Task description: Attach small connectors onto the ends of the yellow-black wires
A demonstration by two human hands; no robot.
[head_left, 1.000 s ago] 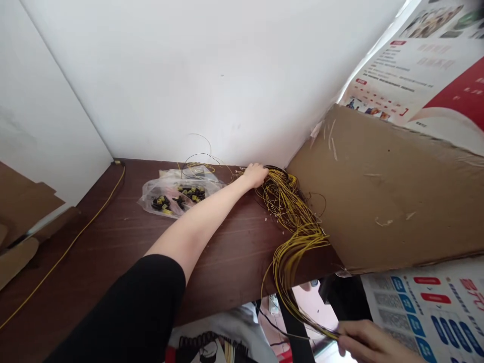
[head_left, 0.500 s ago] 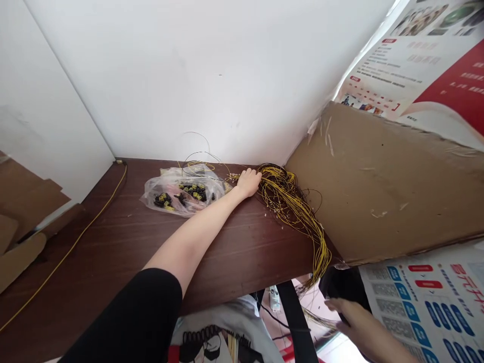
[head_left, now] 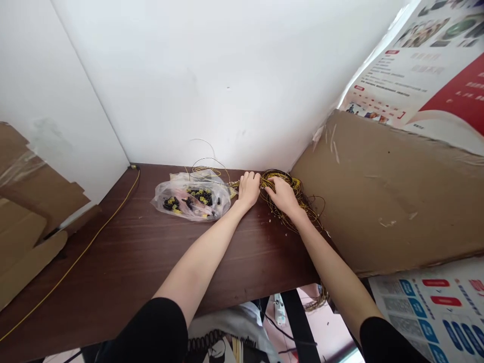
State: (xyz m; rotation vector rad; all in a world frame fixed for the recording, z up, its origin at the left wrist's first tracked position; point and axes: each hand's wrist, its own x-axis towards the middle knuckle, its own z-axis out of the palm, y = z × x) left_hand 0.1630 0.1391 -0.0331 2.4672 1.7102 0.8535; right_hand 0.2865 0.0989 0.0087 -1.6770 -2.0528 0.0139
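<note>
Bundle of yellow wires [head_left: 293, 194]: coiled heap at far edge of the dark wooden table [head_left: 124, 252], back right corner, against the white wall [head_left: 212, 80] and touching the lower edge of the leaning cardboard sheet [head_left: 393, 196]. Thin loose strands spread from the heap toward the cardboard; some rise in loops against the wall.

Right hand [head_left: 282, 194]: lies on top of the bundle, palm down, fingers curled down into the wires. Whether it grips strands or only presses on them cannot be told.

Left hand [head_left: 248, 187]: just beside the right hand, at left end of the bundle, fingers bent, tips at the wires. Grasp cannot be told from this view.

Clear plastic bag [head_left: 192, 200]: on the table just left of the left hand, holds small black and yellow parts.

Single yellow cable [head_left: 81, 254]: runs along the table from the back left corner toward the near left edge, well apart from the hands.

Printed poster [head_left: 423, 65] above the cardboard; brown cardboard pieces [head_left: 26, 247] at far left
</note>
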